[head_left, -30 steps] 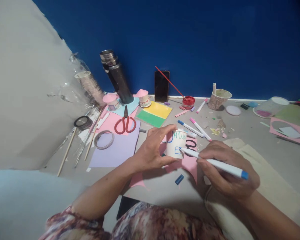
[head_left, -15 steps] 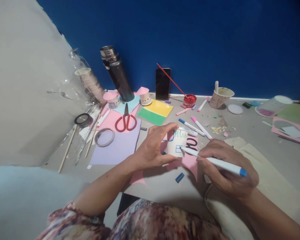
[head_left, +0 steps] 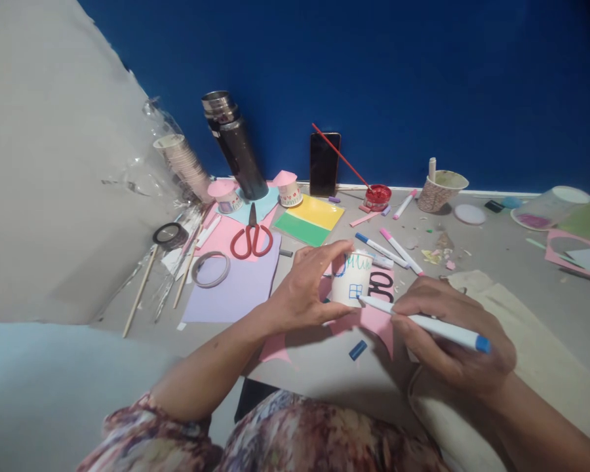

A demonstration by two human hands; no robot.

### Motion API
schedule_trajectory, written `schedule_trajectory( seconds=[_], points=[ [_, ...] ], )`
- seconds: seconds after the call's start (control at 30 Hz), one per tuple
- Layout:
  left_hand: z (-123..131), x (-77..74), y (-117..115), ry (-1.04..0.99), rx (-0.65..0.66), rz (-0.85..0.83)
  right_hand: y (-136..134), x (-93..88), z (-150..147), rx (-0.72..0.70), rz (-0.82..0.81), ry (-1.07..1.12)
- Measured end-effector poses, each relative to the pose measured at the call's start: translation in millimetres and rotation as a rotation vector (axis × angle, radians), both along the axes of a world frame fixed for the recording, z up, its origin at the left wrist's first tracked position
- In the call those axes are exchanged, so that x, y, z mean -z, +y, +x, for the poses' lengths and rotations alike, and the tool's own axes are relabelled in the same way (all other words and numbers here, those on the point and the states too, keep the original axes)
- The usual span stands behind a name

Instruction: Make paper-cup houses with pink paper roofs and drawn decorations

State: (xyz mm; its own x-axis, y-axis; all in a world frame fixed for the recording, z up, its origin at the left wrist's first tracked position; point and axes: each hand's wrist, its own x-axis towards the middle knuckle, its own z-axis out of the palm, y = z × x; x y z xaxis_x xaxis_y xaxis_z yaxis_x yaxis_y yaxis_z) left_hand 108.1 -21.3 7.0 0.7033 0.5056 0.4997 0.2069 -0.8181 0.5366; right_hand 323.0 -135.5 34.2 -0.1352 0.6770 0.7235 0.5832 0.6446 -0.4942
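Between the thumb and fingers of my left hand point(head_left: 305, 288) is a small white paper cup point(head_left: 344, 285), held above the table. Blue and green marks run along its upper part, and a small blue window with a cross stands lower down. My right hand point(head_left: 457, 334) grips a white felt-tip marker point(head_left: 437, 328) with a blue end. The marker's tip meets the cup at the lower right of the window. A blue marker cap point(head_left: 358, 350) lies on the table below the cup. Pink paper point(head_left: 378, 324) and black-handled scissors point(head_left: 381, 285) are partly hidden behind the cup.
Red-handled scissors point(head_left: 252, 239) and a tape roll point(head_left: 210, 269) lie on lilac paper point(head_left: 240, 295) to the left. Behind are a dark flask point(head_left: 240, 154), two pink-roofed cups, a phone point(head_left: 324, 164) and a red paint pot point(head_left: 377, 198). A cloth point(head_left: 511, 328) lies at right.
The blue window has gained lines and now shows a cross with several panes. The marker tip has shifted slightly down along the cup. The whole view has slid a little to the right.
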Motion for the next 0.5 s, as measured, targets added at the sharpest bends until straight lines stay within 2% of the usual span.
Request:
schedule_trajectory(
  seconds=[0.27, 0.5],
  points=[
    [-1.0, 0.8, 2.0, 0.002, -0.034, -0.023, -2.0, 4.6, 1.5, 0.049, 0.02, 0.11],
    [-0.3, 4.0, 3.1, -0.022, -0.005, -0.021, -0.5, 9.7, 0.0, -0.002, 0.002, 0.064]
  ],
)
